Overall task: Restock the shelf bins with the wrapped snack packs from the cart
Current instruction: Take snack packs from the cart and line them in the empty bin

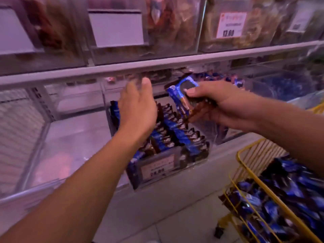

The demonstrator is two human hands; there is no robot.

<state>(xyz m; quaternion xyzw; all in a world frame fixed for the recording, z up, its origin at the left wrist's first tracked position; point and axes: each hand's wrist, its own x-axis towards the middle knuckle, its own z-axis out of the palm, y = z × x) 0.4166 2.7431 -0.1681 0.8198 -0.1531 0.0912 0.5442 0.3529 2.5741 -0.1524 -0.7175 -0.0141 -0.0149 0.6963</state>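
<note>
Head view, looking down at two bare forearms reaching toward a shelf.

Left hand raised over the near-left part of the clear bin, back of the hand to the camera, fingers loosely extended and blurred, thumb up; nothing held, not clearly touching the packs beneath it. Left forearm running up from the lower-left corner.

Right hand coming in from the right edge, curled round a small bunch of wrapped snack packs, thumb pressed on top of the uppermost blue wrapper, fingers beneath. At least two packs in the grip, exact count impossible to tell. Bunch held above the right rear of the bin, apart from the rows below.

Inside the bin: blue-and-brown packs standing on edge in roughly three rows running front to back, too many and too blurred to count. One price tag on the bin's front wall.

Lower right: one yellow wire cart, heaped with more of the same blue packs, again uncountable. One dark caster visible under it.

Left of the stocked bin: two clear bins, contents unclear through the glare. Right of it, another clear bin with blue wrapped goods.

Upper shelf: four clear bins of brownish and reddish goods, two with blank white label holders, one with an orange-and-white price label, one with a small label at far right.
</note>
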